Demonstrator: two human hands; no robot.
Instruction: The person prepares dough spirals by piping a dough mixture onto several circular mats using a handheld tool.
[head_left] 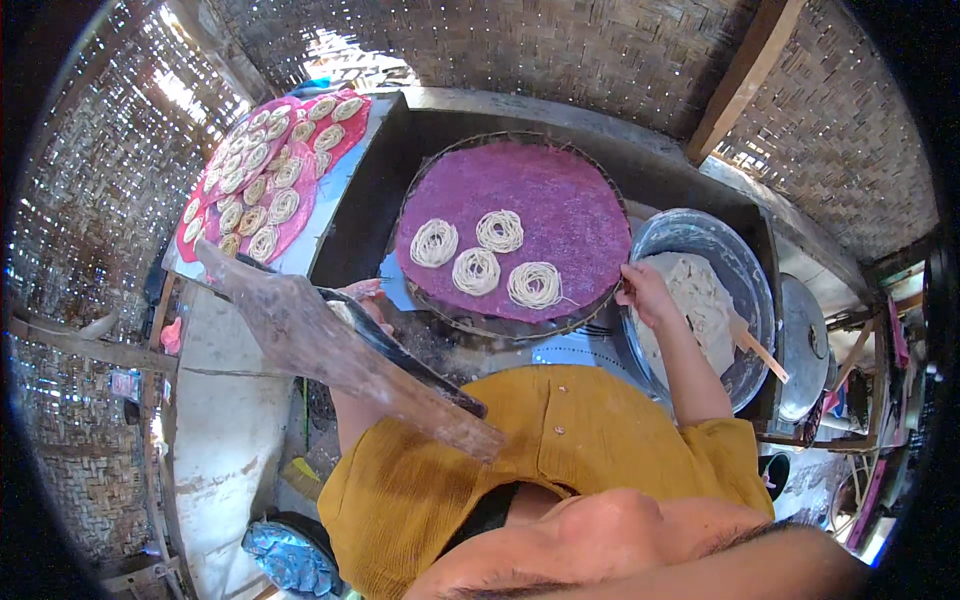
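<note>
My right hand (642, 292) pinches the right edge of a round woven tray (410, 293) lined with purple mesh (515, 185), which bears several nests of pale noodles (500, 230). My left hand (362, 298) is low left of the tray, fingers curled, partly hidden behind a long weathered wooden piece (330, 350) with a dark curved edge; what it grips is unclear. Right of my right hand is a large basin (740, 250) of flour (695, 300) with a wooden-handled tool (760, 355) in it.
A board (355, 190) at upper left bears pink sheets with many noodle nests. A concrete trough edge (480, 105) runs behind the tray, below woven walls (560, 55). A metal lid (800, 340) stands far right; a blue bag (290, 555) lies lower left.
</note>
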